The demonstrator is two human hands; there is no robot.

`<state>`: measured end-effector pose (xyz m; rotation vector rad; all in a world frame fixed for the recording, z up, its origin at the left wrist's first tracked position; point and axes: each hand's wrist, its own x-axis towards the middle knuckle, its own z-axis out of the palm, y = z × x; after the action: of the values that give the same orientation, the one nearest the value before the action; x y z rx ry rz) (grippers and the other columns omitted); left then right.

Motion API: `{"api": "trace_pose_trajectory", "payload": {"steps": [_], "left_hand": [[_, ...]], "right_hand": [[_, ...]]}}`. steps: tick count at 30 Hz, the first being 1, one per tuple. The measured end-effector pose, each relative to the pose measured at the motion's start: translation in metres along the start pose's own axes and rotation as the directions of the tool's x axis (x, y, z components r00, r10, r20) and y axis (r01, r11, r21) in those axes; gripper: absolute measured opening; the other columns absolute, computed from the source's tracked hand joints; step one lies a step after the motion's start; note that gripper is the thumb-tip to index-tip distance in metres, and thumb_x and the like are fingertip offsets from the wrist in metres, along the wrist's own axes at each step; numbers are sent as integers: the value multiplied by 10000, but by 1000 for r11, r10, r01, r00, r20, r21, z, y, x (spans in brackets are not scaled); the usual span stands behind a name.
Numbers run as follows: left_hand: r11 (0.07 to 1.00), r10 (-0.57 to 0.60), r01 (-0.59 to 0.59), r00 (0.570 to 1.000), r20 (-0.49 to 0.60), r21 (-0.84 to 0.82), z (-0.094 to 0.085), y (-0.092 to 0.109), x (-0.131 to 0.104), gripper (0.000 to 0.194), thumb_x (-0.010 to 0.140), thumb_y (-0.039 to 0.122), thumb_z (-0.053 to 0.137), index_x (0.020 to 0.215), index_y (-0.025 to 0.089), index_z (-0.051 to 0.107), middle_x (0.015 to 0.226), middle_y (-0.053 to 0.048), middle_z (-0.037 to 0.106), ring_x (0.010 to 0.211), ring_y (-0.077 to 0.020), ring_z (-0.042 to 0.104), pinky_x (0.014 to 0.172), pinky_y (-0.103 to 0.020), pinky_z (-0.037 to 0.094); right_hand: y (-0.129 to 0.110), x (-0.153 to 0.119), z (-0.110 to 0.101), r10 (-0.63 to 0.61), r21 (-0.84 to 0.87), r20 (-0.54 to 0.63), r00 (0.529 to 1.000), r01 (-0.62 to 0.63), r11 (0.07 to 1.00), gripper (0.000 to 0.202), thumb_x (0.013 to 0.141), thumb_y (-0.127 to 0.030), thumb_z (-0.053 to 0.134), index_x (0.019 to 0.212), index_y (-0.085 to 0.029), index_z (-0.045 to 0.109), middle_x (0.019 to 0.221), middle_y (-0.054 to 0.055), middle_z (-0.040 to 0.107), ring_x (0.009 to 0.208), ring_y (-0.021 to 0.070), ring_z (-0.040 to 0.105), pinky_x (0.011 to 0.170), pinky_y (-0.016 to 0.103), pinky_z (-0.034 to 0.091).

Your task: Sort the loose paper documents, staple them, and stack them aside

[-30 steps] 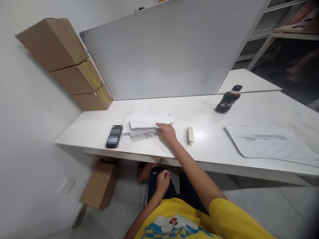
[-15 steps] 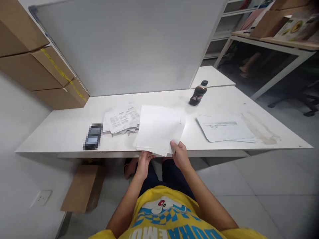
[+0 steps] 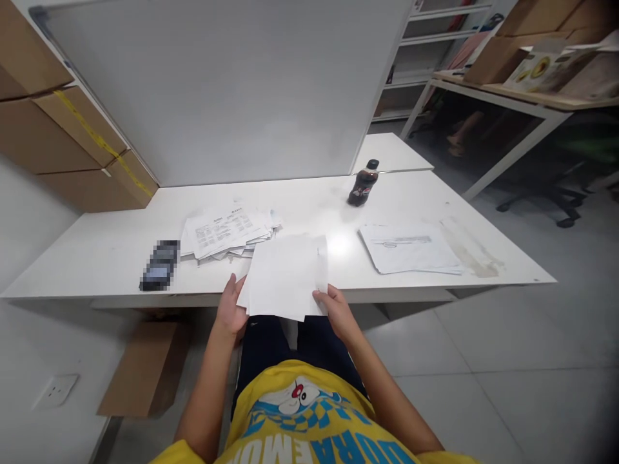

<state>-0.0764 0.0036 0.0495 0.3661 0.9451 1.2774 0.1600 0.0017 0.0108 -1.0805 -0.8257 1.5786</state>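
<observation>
A few loosely aligned white sheets of paper (image 3: 285, 274) are held over the table's front edge, tilted toward me. My right hand (image 3: 336, 309) pinches their lower right corner, thumb on top and fingers underneath. At the left edge, my left hand (image 3: 232, 308) cups the sheets; its thumb points up beside them and its other fingers are partly hidden behind the paper. Just behind and to the left lies an untidy heap of printed papers (image 3: 225, 232). Another paper stack (image 3: 409, 250), with a drawn mark on its top sheet, rests to the right.
The white table (image 3: 309, 216) carries a dark cola bottle (image 3: 362, 185) and a blurred-out dark device (image 3: 160, 265). A whiteboard (image 3: 217, 90) stands along the back. Cardboard boxes (image 3: 120, 183) are stacked at left, with another box (image 3: 142, 370) on the floor.
The sheets have come down and closer to me. My left hand has moved from beneath their lower edge to their left side. The camera view has shifted rightward.
</observation>
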Motion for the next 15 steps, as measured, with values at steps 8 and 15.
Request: {"api": "trace_pose_trajectory", "payload": {"steps": [8, 15], "left_hand": [[917, 235, -219, 972, -7, 332, 19, -2, 13, 486, 611, 449, 850, 951, 123, 731, 900, -103, 765, 943, -284, 710, 862, -379, 559], [875, 353, -289, 930, -102, 389, 16, 13, 26, 562, 503, 490, 885, 898, 124, 725, 796, -77, 754, 786, -233, 707, 760, -335, 556]], "right_hand": [[-11, 9, -34, -67, -139, 45, 997, 73, 988, 318, 729, -481, 694, 814, -174, 705, 736, 10, 704, 702, 194, 604, 652, 295, 450], [-29, 7, -45, -28, -138, 33, 999, 33, 990, 452, 668, -541, 743, 946, -185, 739, 891, 61, 754, 893, 279, 666, 782, 380, 522]]}}
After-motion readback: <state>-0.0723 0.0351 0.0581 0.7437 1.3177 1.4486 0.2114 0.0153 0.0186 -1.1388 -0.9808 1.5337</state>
